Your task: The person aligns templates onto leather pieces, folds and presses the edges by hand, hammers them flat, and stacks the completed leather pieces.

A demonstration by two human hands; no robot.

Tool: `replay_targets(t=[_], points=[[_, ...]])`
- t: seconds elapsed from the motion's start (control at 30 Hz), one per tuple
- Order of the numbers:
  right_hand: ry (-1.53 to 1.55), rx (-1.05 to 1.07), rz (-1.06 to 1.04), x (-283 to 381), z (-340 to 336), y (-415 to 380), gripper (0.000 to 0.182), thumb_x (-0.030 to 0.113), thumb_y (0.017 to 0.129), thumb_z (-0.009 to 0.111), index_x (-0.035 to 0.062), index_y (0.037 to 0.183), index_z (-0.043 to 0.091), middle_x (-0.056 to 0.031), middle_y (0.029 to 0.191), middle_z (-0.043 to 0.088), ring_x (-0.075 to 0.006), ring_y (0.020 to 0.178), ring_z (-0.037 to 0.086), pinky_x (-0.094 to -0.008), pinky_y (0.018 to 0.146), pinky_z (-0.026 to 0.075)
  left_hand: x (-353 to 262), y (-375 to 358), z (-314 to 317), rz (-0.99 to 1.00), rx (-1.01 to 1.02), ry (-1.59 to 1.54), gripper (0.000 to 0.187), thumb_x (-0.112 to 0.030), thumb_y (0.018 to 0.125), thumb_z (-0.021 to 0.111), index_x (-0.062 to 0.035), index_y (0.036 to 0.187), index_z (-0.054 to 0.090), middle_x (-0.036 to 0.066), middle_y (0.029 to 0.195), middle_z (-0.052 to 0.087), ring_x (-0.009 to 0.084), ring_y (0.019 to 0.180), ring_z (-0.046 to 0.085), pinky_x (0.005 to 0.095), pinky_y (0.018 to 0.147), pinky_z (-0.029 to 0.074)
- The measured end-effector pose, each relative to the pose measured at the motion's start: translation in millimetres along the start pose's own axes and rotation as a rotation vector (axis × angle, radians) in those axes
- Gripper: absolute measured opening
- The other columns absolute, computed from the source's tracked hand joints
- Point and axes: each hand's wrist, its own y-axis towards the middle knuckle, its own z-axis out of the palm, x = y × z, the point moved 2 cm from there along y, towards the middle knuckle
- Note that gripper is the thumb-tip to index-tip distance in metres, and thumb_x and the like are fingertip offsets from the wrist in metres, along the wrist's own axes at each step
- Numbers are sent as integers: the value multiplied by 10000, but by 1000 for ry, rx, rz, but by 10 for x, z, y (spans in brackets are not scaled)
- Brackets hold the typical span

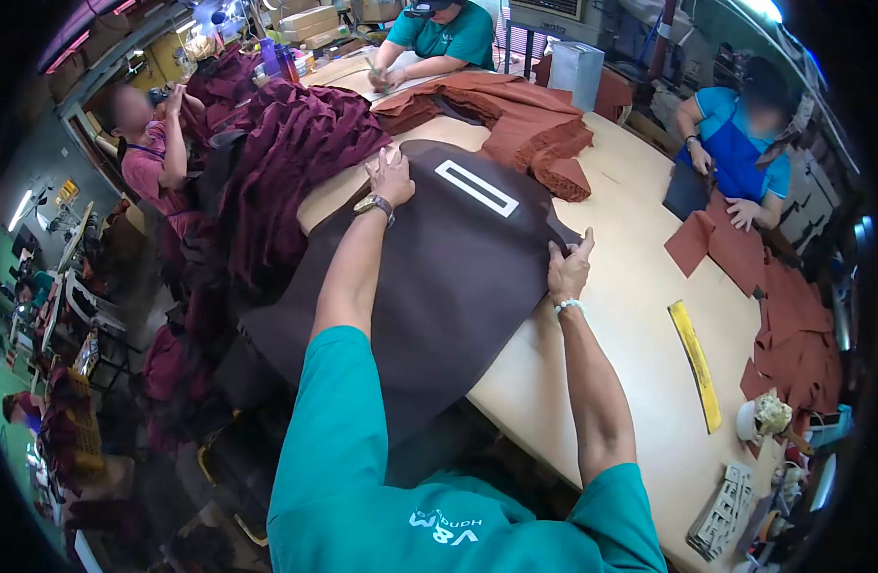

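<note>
1. Dark brown sheet (439, 277): spread on the pale table (640, 239), its far edge toward the rust-coloured cloth (496, 110), its near part overhanging the table edge.
2. White rectangular frame (508, 207): flat on the sheet between the hands, long axis slanting from far left to near right.
3. Left hand (391, 179): on the sheet's far left margin, near the burgundy cloth (296, 167).
4. Right hand (570, 267): grasping the sheet's right edge.
5. The curved view leaves unclear the sheet's long axis and whether the left fingers pinch or only press.
</note>
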Motion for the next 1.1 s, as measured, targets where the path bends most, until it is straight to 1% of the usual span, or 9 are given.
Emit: replay_targets(t=[0.07,0.17,0.27,0.53,0.83,0.87,0.97,1.0,1.1], points=[[11,-60,24,-159,104,22,763,203,788,653,53,1387,205,-241,1048,602,-361,956,600,-400,846,450,-59,19,124,-33,-96,71,592,-298,771,557,-63,1299,430,133,1460,240,373,1360,136,652,1030,126],[44,-113,25,-201,144,11,740,216,798,638,56,1383,214,-253,1093,579,-372,989,583,-406,875,434,-298,-95,289,-104,-160,-175,641,-460,830,498,-93,1341,378,187,1460,205,398,1358,116,667,1012,130],[74,-98,34,-183,141,-4,737,244,797,632,60,1381,222,-254,1101,575,-376,997,578,-408,880,431,-620,-324,387,-105,222,-463,823,-657,826,380,-129,1433,203,191,1481,146,398,1364,93,649,1030,77],[25,-69,110,-206,139,70,763,287,767,650,59,1369,241,-233,1093,587,-375,965,588,-415,855,439,-707,-286,486,-95,97,-378,891,-638,798,446,-45,1419,205,198,1477,155,385,1367,103,635,1038,70],[99,-57,51,-409,245,202,785,248,735,695,12,1349,267,-261,1117,569,-382,1043,554,-392,912,418,-1359,-421,432,-35,-265,-336,1076,-670,731,523,45,1412,93,194,1487,112,372,1370,94,621,1046,76],[153,-16,86,-368,206,195,798,229,732,702,1,1353,256,-273,1138,555,-385,1063,544,-387,927,409,-1366,-450,426,-23,-344,-345,1016,-647,749,522,-21,1431,103,187,1487,120,374,1368,103,633,1037,82],[227,-58,45,-457,269,219,801,216,734,704,-3,1357,252,-264,1127,564,-378,1057,549,-387,923,409,-1271,-466,437,-16,-243,-279,875,-625,789,488,-127,1440,180,185,1480,151,380,1365,114,644,1027,89],[233,-70,34,-472,283,220,807,211,725,708,-11,1355,255,-222,1073,595,-352,1008,575,-379,895,426,-1195,-448,480,-82,-146,-283,739,-593,809,473,-187,1403,307,190,1461,203,390,1346,168,640,1026,118],[156,52,224,-316,162,166,803,194,711,705,-21,1348,266,-159,972,627,-310,922,603,-372,850,447,-965,-414,484,-132,-77,-364,721,-621,821,429,-191,1393,334,189,1463,204,394,1346,172,635,1031,112]])
